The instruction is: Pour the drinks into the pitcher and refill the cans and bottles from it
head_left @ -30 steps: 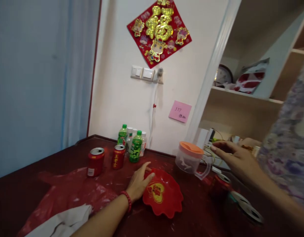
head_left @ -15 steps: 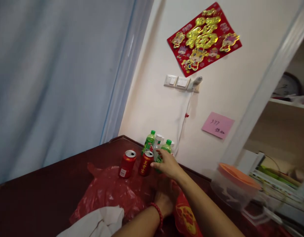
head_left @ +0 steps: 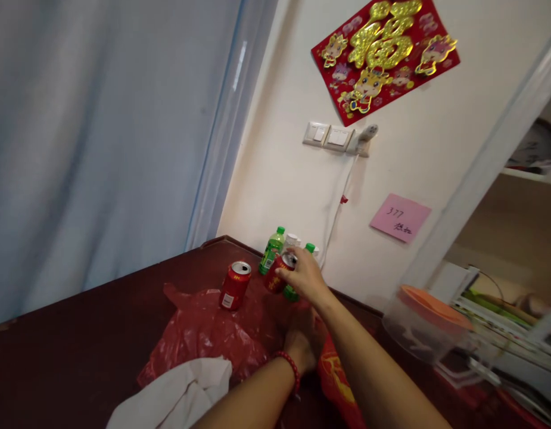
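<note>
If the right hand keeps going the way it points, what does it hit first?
Probably the green bottles right behind the red can that the right hand grips, then the wall. Depth is hard to judge from this one view.

We see cream wall [head_left: 275,155]; red-gold decoration [head_left: 385,50] above light switches [head_left: 327,136]; pink note [head_left: 399,217] below-right of switches; blue curtain [head_left: 100,137] left.

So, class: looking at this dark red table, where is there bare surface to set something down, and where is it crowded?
Bare tabletop runs along the left, between the curtain and the red plastic bag. It is crowded at the back corner: the standing can, green bottles, the right hand gripping a second can, and the left hand at the red dish.
</note>
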A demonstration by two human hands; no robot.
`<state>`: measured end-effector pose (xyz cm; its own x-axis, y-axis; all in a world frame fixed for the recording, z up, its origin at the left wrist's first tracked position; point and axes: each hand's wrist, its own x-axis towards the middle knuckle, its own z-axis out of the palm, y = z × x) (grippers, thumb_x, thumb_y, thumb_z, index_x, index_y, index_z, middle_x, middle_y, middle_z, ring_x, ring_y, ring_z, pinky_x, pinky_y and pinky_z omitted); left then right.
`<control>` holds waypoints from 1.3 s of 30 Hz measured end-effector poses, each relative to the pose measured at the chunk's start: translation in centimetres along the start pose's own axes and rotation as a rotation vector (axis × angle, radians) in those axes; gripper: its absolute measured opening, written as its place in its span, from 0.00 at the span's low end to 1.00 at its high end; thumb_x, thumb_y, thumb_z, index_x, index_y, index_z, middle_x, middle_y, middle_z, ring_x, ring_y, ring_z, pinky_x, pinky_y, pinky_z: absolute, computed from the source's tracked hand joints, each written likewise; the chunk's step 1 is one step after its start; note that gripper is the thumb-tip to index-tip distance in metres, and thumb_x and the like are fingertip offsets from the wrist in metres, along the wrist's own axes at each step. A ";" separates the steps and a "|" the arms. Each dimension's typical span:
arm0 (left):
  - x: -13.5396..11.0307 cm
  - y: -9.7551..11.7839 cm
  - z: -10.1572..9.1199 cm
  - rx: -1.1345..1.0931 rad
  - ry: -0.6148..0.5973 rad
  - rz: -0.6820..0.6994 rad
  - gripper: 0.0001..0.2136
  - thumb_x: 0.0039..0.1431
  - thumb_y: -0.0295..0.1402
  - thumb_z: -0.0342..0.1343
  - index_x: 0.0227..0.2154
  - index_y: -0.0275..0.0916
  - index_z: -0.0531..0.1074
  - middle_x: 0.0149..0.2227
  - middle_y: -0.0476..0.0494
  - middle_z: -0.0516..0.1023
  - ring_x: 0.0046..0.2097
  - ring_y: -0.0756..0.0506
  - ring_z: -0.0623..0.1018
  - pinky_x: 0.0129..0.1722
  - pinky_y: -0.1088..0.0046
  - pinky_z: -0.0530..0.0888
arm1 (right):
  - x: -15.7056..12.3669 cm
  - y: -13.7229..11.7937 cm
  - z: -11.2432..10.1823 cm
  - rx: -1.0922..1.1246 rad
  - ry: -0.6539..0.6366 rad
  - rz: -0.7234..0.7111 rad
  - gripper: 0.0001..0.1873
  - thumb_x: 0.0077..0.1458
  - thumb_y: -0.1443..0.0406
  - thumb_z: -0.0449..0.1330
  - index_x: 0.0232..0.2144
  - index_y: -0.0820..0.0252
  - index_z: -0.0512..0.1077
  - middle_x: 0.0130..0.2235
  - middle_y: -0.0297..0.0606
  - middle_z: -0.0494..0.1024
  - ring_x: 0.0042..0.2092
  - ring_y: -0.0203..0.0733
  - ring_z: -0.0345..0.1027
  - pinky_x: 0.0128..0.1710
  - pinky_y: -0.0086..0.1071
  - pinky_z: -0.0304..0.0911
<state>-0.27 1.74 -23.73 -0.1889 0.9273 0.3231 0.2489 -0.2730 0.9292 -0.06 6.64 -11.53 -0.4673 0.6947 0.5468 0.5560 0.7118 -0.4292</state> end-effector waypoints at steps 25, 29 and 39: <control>-0.1 2.0 0.6 0.092 -0.241 0.189 0.25 0.65 0.47 0.47 0.59 0.36 0.64 0.61 0.35 0.70 0.61 0.39 0.70 0.63 0.59 0.64 | -15.5 7.9 -9.2 -0.119 0.062 0.360 0.29 0.52 0.56 0.63 0.55 0.58 0.69 0.52 0.44 0.73 0.52 0.52 0.69 0.50 0.40 0.63; 0.1 1.8 0.5 0.075 -0.298 0.207 0.28 0.65 0.49 0.48 0.61 0.37 0.62 0.65 0.36 0.66 0.65 0.38 0.65 0.65 0.58 0.59 | -15.9 8.7 -10.6 -0.039 0.214 0.289 0.28 0.53 0.52 0.62 0.54 0.54 0.70 0.53 0.41 0.74 0.54 0.48 0.69 0.52 0.37 0.62; -0.1 2.6 0.7 0.180 -0.321 0.212 0.38 0.47 0.34 0.64 0.63 0.36 0.59 0.64 0.32 0.66 0.65 0.35 0.66 0.65 0.56 0.60 | -16.8 18.3 -18.4 0.072 0.987 0.633 0.35 0.49 0.42 0.54 0.49 0.62 0.69 0.51 0.53 0.73 0.57 0.57 0.64 0.56 0.48 0.58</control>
<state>1.12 1.07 -21.46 0.1824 0.8958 0.4054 0.4180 -0.4439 0.7926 30.56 6.09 -15.35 0.6315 0.5682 0.5276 0.4428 0.2944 -0.8469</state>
